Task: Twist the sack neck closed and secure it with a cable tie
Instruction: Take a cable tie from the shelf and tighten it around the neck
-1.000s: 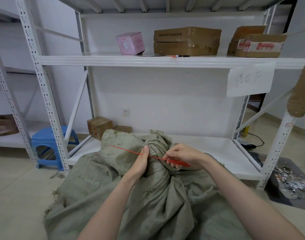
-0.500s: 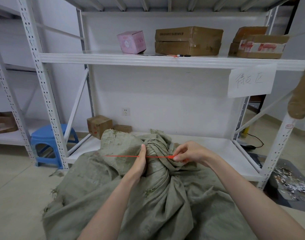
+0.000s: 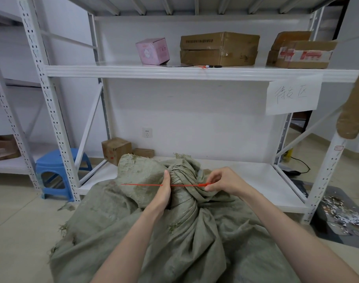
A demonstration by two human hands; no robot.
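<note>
Fingers [image 3: 214, 178] of my right hand [image 3: 225, 181] pinch the red cable tie [image 3: 184, 185] at its right end; my left hand [image 3: 163, 196] clasps the twisted sack neck [image 3: 183, 173] it crosses.

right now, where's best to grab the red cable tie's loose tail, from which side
Probably pinch the cable tie by its thin tail jutting left past the left hand that grips the sack neck, coming from the left: it lies level and free there. The right hand pinches the other end.

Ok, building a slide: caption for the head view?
Left hand grips twisted sack neck; right hand pinches red cable tie laid across it.
</note>
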